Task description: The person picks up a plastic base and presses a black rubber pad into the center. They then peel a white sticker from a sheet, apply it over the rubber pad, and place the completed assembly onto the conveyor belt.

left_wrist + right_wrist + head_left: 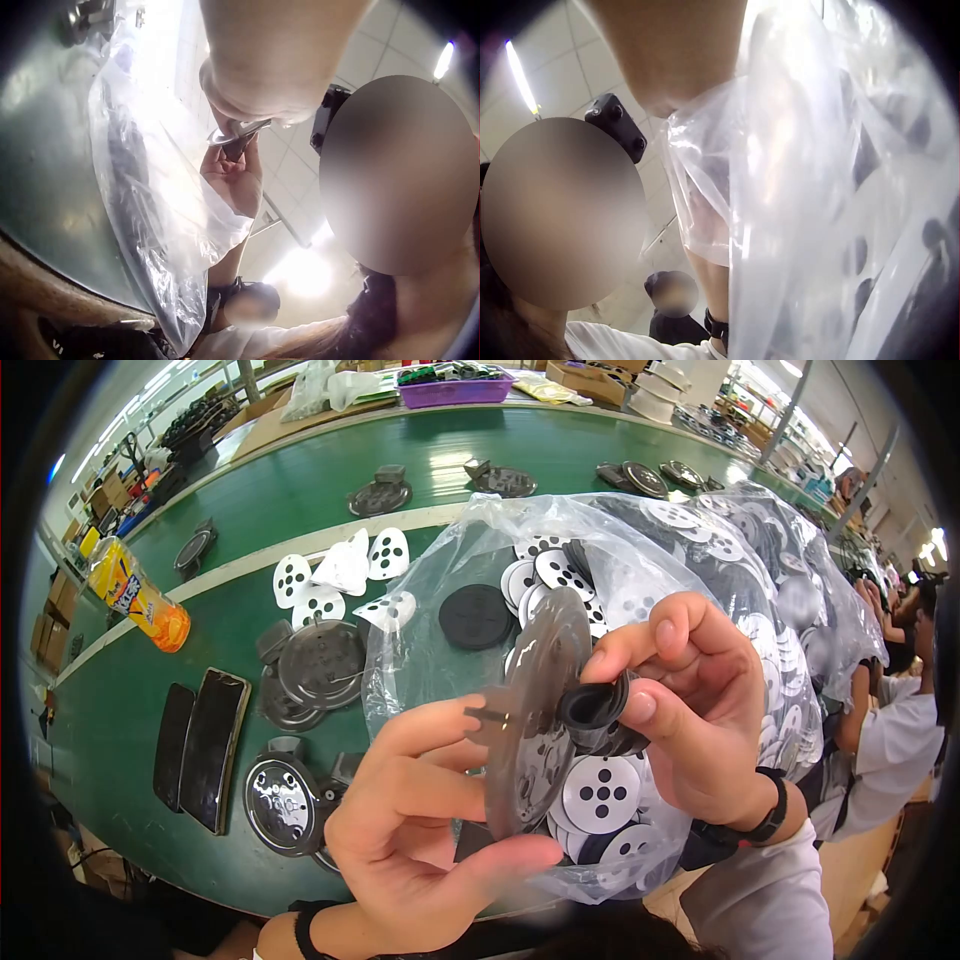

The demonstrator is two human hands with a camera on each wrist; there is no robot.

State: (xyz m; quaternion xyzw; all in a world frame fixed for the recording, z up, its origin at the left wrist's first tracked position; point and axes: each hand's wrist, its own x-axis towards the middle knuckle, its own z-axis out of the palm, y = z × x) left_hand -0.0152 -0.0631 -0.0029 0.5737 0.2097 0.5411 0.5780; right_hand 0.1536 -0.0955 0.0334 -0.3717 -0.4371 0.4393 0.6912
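A grey translucent round disc (540,710) stands on edge in the head view, its rim and a small tab pinched by the left hand (410,830). The right hand (710,710) pinches a black ring-shaped part (595,706) between thumb and fingers, against the disc's right face. Beneath both hands lies a clear plastic bag (420,650) with white discs (601,795) that have black dots. In the left wrist view the disc (240,133) shows edge-on between the left hand (259,82) and the right hand (236,184). Plastic hides much of the right wrist view.
Round dark parts (322,663) and two phone-like slabs (215,750) lie left on the green table (120,710), with white patterned pieces (340,568) behind. An orange bottle (138,595) stands far left. More parts (380,492) rest on the green strip behind. People sit at right.
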